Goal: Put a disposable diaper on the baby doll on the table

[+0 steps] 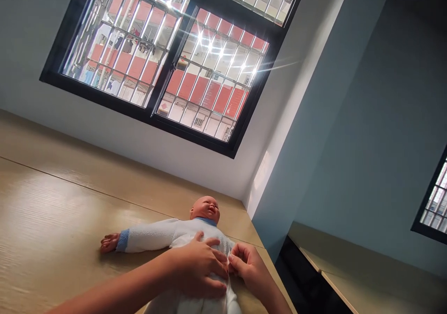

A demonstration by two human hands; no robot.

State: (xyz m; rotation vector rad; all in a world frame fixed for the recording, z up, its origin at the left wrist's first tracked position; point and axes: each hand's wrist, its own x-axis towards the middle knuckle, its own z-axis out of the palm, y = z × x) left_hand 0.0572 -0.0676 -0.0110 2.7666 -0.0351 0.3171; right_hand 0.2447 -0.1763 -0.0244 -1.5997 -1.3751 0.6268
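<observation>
A baby doll (205, 210) lies on its back on a wooden tabletop, its head toward the window. It wears a fuzzy white outfit (150, 235) with blue trim at the neck and cuff, and one arm stretches out to the left. Spread across the doll's chest and belly, my left hand (199, 265) presses flat with its fingers apart. At the doll's right-hand side in view, my right hand (248, 268) pinches an edge of white fabric between thumb and fingers. The doll's other arm and lower legs are mostly hidden or out of frame.
The light wood tabletop (52, 221) reaches back to a wall with a barred, dark-framed window (150, 113). Its right edge runs close beside my right hand. A second wooden table (349, 267) stands lower right, past a dark gap. A blue-grey pillar (300, 165) rises behind.
</observation>
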